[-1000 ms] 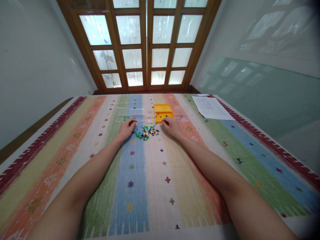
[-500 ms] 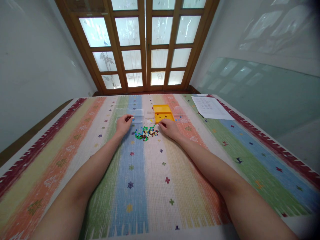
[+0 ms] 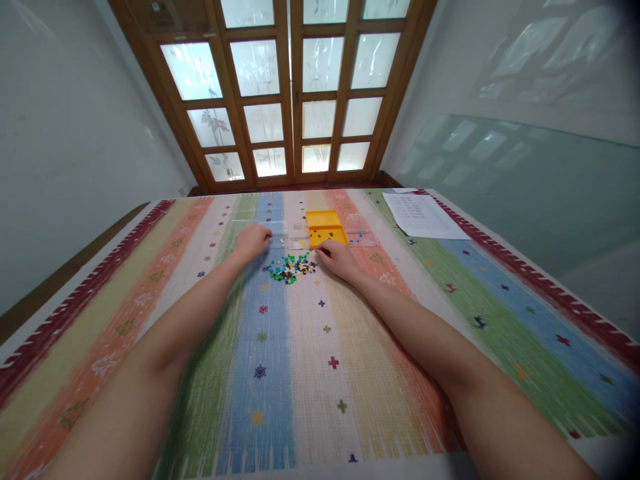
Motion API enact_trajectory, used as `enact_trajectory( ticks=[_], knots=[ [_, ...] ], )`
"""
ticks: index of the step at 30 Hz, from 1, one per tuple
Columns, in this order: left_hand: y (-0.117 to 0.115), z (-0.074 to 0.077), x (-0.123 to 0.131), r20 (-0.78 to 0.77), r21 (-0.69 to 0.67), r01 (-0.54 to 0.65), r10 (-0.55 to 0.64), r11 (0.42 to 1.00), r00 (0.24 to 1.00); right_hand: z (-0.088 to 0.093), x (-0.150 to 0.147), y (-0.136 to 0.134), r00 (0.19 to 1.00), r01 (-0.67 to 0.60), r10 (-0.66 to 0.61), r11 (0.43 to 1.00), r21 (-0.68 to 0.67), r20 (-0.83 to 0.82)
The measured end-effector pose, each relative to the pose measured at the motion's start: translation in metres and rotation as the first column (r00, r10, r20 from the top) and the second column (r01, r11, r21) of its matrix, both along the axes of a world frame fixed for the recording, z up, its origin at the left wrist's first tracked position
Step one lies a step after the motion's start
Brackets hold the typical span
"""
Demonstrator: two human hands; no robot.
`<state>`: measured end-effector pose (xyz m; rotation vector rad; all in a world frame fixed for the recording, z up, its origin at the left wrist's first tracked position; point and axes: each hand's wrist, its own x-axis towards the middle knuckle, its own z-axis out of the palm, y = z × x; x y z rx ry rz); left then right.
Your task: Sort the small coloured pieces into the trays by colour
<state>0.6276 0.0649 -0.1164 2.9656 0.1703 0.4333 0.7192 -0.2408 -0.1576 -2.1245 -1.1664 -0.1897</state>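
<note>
A pile of small coloured pieces point(image 3: 291, 268), green, blue, brown and pale, lies on the striped cloth between my hands. My left hand point(image 3: 251, 241) is over a clear plastic box point(image 3: 240, 225), behind and left of the pile. Its fingers are curled together; anything in them is hidden. At the pile's right edge, my right hand point(image 3: 336, 258) has thumb and fingertips pressed together. Whatever it may pinch is too small to make out. Just beyond that hand stands an open yellow box point(image 3: 325, 218) with a few dark pieces in its near half.
Right of the yellow box, another clear tray point(image 3: 369, 235) holds a few blue pieces. Between the boxes is a small clear container point(image 3: 299, 230) with yellow and pale bits. Printed paper sheets point(image 3: 425, 217) lie far right on the striped tablecloth point(image 3: 310, 373).
My left hand has shifted slightly right and turned, its fingers now curled more out of sight. The right hand stays nearly where it was by the pile.
</note>
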Motion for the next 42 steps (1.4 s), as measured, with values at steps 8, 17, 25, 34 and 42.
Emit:
enact_trajectory(
  ticks=[8, 17, 25, 34, 42],
  knots=[
    [-0.012, -0.003, 0.003, -0.093, 0.149, 0.003, 0.011, 0.989, 0.996, 0.006, -0.004, -0.001, 1.000, 0.008, -0.009, 0.999, -0.041, -0.007],
    [-0.020, -0.003, 0.002, -0.089, -0.011, -0.046, 0.044, 0.999, 0.995, 0.001, -0.001, 0.000, 1.000, 0.008, -0.008, 0.999, -0.050, -0.013],
    [-0.024, -0.011, -0.007, -0.030, 0.088, -0.041, 0.043, 0.995, 0.999, 0.003, -0.002, 0.000, 1.000, 0.002, -0.002, 0.999, -0.053, -0.019],
    [-0.036, -0.011, -0.018, 0.052, -0.089, -0.010, 0.015, 0.996, 0.999, -0.001, 0.000, 0.000, 0.999, -0.017, 0.016, 1.000, -0.026, -0.034],
    [-0.052, -0.009, -0.051, 0.106, -0.131, 0.334, -0.322, 0.933, 0.941, -0.004, 0.002, 0.002, 1.000, -0.007, 0.006, 1.000, -0.029, -0.010]
  ],
)
